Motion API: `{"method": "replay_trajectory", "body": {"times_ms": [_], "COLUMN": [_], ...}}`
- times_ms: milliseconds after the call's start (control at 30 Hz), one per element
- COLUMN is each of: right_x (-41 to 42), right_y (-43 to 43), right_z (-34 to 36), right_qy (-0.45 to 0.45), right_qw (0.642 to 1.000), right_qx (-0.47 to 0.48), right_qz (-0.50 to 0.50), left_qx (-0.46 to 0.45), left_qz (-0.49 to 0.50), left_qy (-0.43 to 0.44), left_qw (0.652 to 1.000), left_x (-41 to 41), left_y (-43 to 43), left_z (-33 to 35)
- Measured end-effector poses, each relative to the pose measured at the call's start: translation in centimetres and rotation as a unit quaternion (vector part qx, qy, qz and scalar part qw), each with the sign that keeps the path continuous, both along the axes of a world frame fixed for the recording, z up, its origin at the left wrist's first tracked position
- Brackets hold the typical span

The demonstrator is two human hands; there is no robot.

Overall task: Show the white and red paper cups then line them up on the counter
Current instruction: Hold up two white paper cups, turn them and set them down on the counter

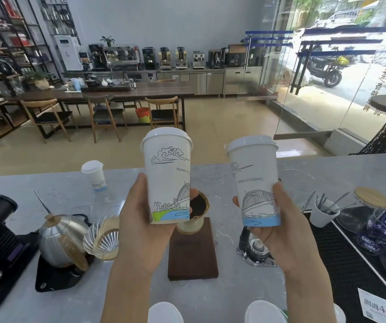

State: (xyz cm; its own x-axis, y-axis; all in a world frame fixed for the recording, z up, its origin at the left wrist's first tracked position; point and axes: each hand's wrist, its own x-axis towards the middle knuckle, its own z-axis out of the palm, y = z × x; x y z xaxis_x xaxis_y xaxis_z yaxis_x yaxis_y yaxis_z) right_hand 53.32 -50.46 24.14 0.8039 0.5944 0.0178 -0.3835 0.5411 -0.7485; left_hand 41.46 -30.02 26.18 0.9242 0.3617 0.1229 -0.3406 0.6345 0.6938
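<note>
Here, held up side by side at mid-frame above a pale grey marbled stone counter [234, 287]: two tall white paper cups with smooth domed plastic lids. Left hand [145, 227] wrapped around the lower half of the left-hand white paper cup printed with line-drawn clouds, a bridge and a green-and-blue band at its base [168, 178], thumb on the near side, fingertips showing past the far side. Right hand [280, 231] closed around the right-hand white paper cup with a sketched arch bridge and a light blue base band [255, 183], tilted slightly leftward. Between and below them, a dark brown wooden rectangular block [193, 255] bearing a round cream ceramic dripper [196, 213] with dark grounds inside. Further back at left of centre, a third lidded white paper cup with blue print [94, 174] upright on the counter. At lower left, a rounded brushed-steel kettle [59, 241] on a black scale, touching a ribbed clear glass vessel [102, 238]. At right, a small white cup holding metal spoons [323, 212].
</note>
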Motion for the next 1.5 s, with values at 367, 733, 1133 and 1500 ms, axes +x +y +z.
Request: {"method": "replay_trajectory", "body": {"times_ms": [367, 733, 1133, 1500], "right_x": [-0.23, -0.49, -0.38, -0.53], "right_y": [-0.25, -0.43, -0.46, -0.52], "right_z": [-0.20, 0.16, -0.26, -0.13], "right_qy": [0.040, 0.040, 0.062, 0.038], "right_qw": [0.999, 0.997, 0.995, 0.998], "right_qx": [-0.001, 0.012, 0.049, 0.054], "right_qz": [0.003, 0.060, 0.062, 0.004], "left_qx": [0.058, 0.048, 0.009, 0.017], "left_qz": [-0.006, 0.020, 0.021, 0.031], "left_qy": [0.011, 0.047, 0.063, 0.082], "left_qw": [0.998, 0.998, 0.998, 0.996], "left_x": [-0.15, -0.64, -0.71, -0.26], "left_y": [-0.14, -0.14, 0.12, 0.18], "left_z": [0.09, 0.37, 0.21, -0.06]}}
